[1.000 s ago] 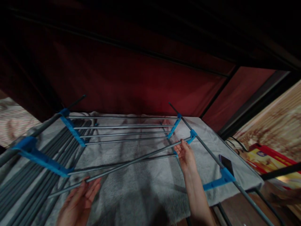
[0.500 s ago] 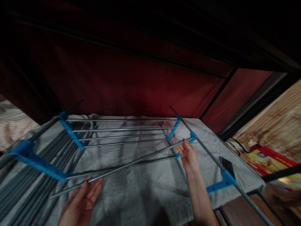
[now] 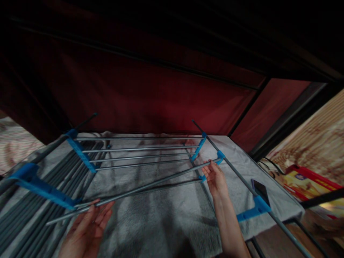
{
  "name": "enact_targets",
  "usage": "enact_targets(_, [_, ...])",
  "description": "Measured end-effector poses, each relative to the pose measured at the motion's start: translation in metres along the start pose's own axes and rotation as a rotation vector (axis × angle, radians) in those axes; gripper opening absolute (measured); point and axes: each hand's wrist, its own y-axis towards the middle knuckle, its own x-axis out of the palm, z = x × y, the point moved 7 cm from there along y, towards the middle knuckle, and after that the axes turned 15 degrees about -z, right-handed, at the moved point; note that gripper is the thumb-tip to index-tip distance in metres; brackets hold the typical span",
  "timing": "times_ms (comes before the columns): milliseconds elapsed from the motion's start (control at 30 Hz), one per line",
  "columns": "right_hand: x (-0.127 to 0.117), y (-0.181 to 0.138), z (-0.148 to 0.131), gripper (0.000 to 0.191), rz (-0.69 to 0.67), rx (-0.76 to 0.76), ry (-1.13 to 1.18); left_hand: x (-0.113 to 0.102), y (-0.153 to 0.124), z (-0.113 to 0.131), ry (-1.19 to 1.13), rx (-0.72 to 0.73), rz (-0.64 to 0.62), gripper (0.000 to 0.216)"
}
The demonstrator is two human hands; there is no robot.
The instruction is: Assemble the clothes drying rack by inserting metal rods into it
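A grey metal rod [image 3: 150,185] slants across a rack frame, and both hands are on it. My left hand [image 3: 87,224] pinches it near its lower left end, which pokes out past the fingers. Up at the right, my right hand [image 3: 215,175] has its fingers closed on the other end, close to a small blue bracket [image 3: 220,156] on the right pole [image 3: 238,173]. The left blue bracket [image 3: 45,191] lies just beyond the left hand. Behind, several fixed rods [image 3: 145,148] span two blue brackets. The right blue bracket [image 3: 254,209] carries no rod.
Several loose grey tubes [image 3: 53,186] lie at the left on a grey cloth [image 3: 166,222]. A phone [image 3: 260,190] rests on the cloth behind the right pole. Farther right sits a red and yellow box [image 3: 309,184]. A dark red panel [image 3: 150,96] stands at the back.
My left hand and the rod's left end have shifted a little left and slightly up, toward the left bracket. My right hand has barely moved.
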Motion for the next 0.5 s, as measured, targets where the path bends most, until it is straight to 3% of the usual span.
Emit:
enact_targets(300, [0.002, 0.001, -0.004, 0.016, -0.038, 0.029, -0.055, 0.027, -0.004, 0.041, -0.062, 0.22, -0.021, 0.028])
enact_targets(500, [-0.039, 0.016, -0.003, 0.026, 0.057, 0.081, -0.214, 0.052, -0.007, 0.062, -0.046, 0.346, -0.114, 0.043])
